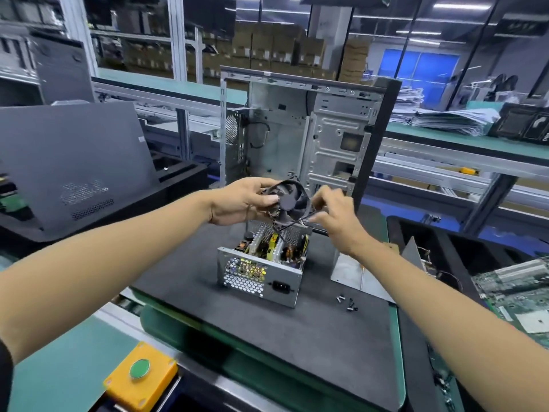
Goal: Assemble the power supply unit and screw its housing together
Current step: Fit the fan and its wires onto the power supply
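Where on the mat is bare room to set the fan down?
Bare mat lies left of the open power supply, and a wide strip runs in front of it toward the near edge. The right is crowded: loose screws and the metal cover.

Black fan (289, 203), silver honeycomb-perforated housing (258, 275), dark grey mat (297, 337), yellow box (141, 382) with green button (139, 368).

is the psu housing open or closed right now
Open: the power supply housing has no top cover, its circuit parts show, and both hands hold the fan above it.
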A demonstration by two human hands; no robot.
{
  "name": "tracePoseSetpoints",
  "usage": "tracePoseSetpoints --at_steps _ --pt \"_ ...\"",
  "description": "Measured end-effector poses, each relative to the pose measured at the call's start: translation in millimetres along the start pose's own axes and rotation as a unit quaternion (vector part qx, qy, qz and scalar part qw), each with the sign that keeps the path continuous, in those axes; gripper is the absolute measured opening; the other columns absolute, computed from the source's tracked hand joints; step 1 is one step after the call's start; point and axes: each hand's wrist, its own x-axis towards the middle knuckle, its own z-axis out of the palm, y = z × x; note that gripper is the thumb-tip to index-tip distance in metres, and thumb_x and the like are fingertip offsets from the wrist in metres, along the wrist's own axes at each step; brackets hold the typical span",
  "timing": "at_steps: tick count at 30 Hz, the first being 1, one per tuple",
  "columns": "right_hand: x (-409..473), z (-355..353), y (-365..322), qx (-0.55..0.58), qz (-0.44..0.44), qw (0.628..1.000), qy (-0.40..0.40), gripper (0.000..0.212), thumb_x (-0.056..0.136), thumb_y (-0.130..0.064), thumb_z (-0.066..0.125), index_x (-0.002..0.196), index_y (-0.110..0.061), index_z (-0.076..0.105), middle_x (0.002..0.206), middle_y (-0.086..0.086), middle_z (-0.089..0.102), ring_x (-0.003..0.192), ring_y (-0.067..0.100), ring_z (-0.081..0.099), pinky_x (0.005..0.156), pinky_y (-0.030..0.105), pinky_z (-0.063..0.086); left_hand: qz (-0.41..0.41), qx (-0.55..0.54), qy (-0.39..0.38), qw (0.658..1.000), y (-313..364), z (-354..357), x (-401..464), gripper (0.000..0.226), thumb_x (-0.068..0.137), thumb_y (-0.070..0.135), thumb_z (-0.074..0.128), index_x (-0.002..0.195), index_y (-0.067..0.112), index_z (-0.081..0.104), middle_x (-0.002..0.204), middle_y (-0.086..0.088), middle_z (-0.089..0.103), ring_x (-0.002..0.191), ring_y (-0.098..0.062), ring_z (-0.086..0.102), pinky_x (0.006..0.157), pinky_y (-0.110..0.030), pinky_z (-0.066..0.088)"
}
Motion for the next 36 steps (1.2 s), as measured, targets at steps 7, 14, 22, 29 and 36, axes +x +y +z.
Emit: tracePoseSetpoints --at_steps 7,14,22,29,36 --pt "4.1 30.1 -27.3 0.117 0.117 0.974 -0.157 0.020 0.095 -0.019 0.059 0.106 -0.033 0.049 0.083 -0.011 0.077 0.090 0.003 0.061 0.100 0.046 0.040 0.044 -0.116 0.142 0.982 -22.6 -4.3 -32.3 0.044 0.101 -0.005 0.053 0.143 -0.001 0.039 0.138 -0.028 0.060 0.120 -0.038 0.066 0.096 -0.048 0.059" --pt "10.7 42.4 -51.6 0.086 0.075 0.984 -0.139 0.018 0.093 -0.016 0.054 0.110 -0.023 0.054 0.069 -0.010 0.073 0.074 0.012 0.063 0.082 0.032 0.040 0.028 -0.149 0.123 0.981 -23.9 4.3 -40.2 0.062 0.099 0.015 0.065 0.151 0.003 0.033 0.141 -0.028 0.058 0.123 -0.039 0.065 0.095 -0.050 0.058" --pt "28.7 18.4 -46.7 0.221 0.108 0.959 -0.143 0.029 0.096 0.008 0.042 0.105 -0.015 0.057 0.063 0.006 0.063 0.053 0.014 0.063 0.042 0.024 0.041 0.043 0.129 0.102 0.986 -8.1 -26.3 -51.0 0.045 0.082 0.033 0.079 0.122 0.023 0.061 0.120 -0.001 0.070 0.109 -0.019 0.070 0.090 -0.033 0.057" --pt "36.2 15.8 -43.9 0.286 0.089 0.942 -0.150 0.026 0.089 0.017 0.043 0.094 -0.006 0.055 0.062 0.014 0.064 0.046 0.021 0.057 0.040 0.024 0.044 0.011 0.286 0.028 0.958 1.5 -35.9 -58.2 0.021 0.092 0.014 0.078 0.106 0.025 0.066 0.102 0.002 0.073 0.095 -0.007 0.065 0.085 -0.019 0.049" --pt "32.5 24.3 -35.5 0.324 0.080 0.910 -0.246 0.021 0.083 0.010 0.050 0.082 -0.010 0.055 0.062 0.017 0.057 0.053 0.021 0.060 0.038 0.020 0.040 -0.037 0.387 -0.079 0.918 20.0 -26.8 -59.2 0.035 0.092 0.018 0.079 0.123 0.023 0.062 0.107 -0.017 0.070 0.089 -0.019 0.064 0.080 -0.031 0.052"
